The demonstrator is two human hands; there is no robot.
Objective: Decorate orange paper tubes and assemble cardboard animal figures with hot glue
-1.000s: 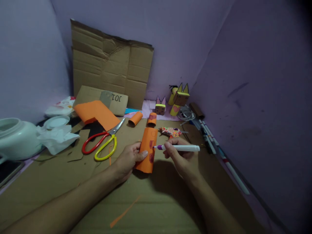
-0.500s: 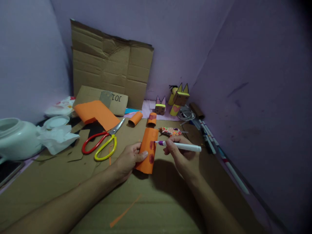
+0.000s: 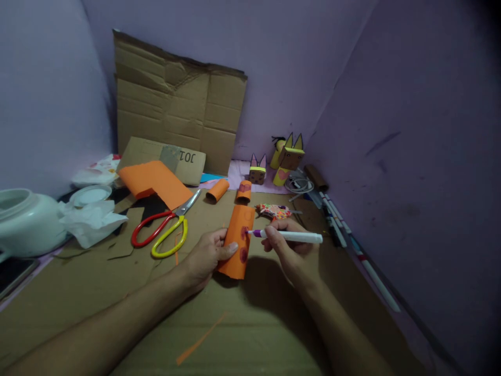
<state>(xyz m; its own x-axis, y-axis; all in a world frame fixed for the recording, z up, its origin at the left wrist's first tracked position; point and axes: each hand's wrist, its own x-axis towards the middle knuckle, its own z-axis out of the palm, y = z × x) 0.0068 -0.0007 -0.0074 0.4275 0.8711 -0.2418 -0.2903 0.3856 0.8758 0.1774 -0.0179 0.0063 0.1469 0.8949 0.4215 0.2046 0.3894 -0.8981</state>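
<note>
My left hand [image 3: 205, 256] grips an orange paper-covered tube [image 3: 237, 241] lying on the cardboard sheet [image 3: 242, 324], thumb on its side. Dark red spots mark the tube's right face. My right hand [image 3: 287, 248] is closed on a white marker with a purple tip [image 3: 289, 236]. The tip touches the tube near its upper spots. Two smaller orange tubes [image 3: 217, 190] lie just beyond, one of them spotted [image 3: 243, 191].
Red and yellow scissors [image 3: 164, 230] lie left of the tube beside an orange paper sheet [image 3: 156, 183]. Paper cat figures [image 3: 288, 156] stand at the back corner. Several pens [image 3: 336, 224] line the right wall. A white pot [image 3: 27, 222] and tissue sit far left.
The marker tip moved up along the tube, then back down slightly. My left hand and the tube stayed in place.
</note>
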